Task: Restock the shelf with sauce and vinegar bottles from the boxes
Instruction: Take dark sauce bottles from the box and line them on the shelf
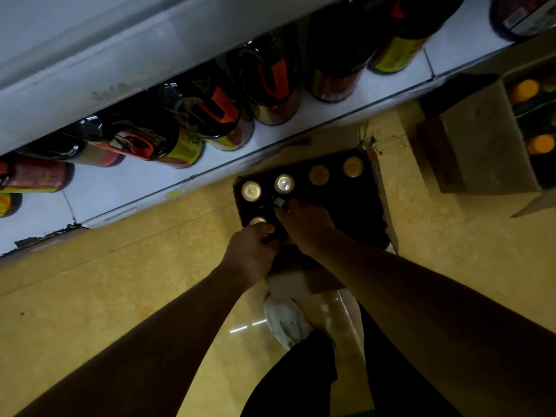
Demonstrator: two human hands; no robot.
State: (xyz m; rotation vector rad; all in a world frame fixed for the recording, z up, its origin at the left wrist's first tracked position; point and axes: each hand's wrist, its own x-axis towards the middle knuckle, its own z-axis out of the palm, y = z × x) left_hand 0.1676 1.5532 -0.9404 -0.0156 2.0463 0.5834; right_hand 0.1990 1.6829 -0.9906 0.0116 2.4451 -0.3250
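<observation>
An open cardboard box (pixel 385 203) stands on the floor below me, holding several dark bottles with gold caps (pixel 251 191). My left hand (pixel 252 251) grips the neck of a gold-capped bottle (pixel 258 221) at the box's near left corner. My right hand (pixel 304 224) reaches into the box beside it, its fingers curled round another bottle's top (pixel 280 203), which is mostly hidden. Above the box runs the white bottom shelf (pixel 319 112), lined with large dark sauce bottles (pixel 210 112) with orange handles and yellow-red labels.
A second cardboard box (pixel 481 136) with orange-capped bottles (pixel 525 90) stands on the floor at the right. The floor (pixel 120 281) is yellow tile. My white shoe (pixel 285 320) and dark trouser leg are just behind the near box.
</observation>
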